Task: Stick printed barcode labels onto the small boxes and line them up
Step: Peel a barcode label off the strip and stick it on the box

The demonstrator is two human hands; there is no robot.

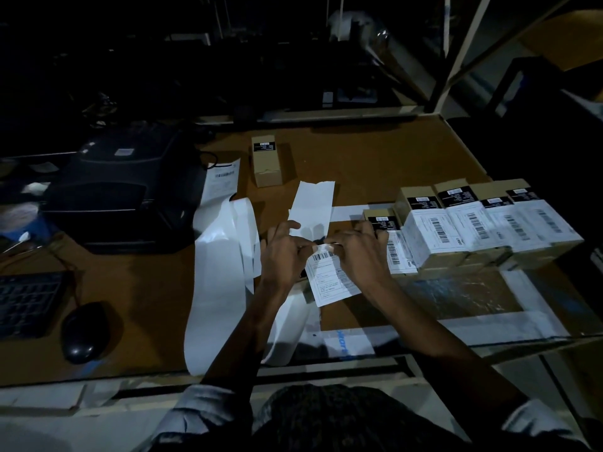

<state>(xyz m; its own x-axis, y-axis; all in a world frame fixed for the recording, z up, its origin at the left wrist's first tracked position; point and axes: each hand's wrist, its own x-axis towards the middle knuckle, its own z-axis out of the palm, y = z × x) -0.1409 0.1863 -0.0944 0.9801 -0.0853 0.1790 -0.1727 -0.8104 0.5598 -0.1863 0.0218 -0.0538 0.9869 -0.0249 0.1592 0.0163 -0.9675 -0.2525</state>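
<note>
over the brown tabletop, left hand [283,252] and right hand [357,252] both pinch the white printed barcode label [331,278], peeling it; next, press it onto the unlabelled tan cardboard box [267,161].

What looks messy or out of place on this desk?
A long white backing strip spills from the printer across the table and over its front edge. One small box stands alone, apart from the labelled row. Both hands pinch a label.

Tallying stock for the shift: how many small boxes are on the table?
6. One box stands alone at the back; five sit in a row at right. The hands may hide more.
</note>
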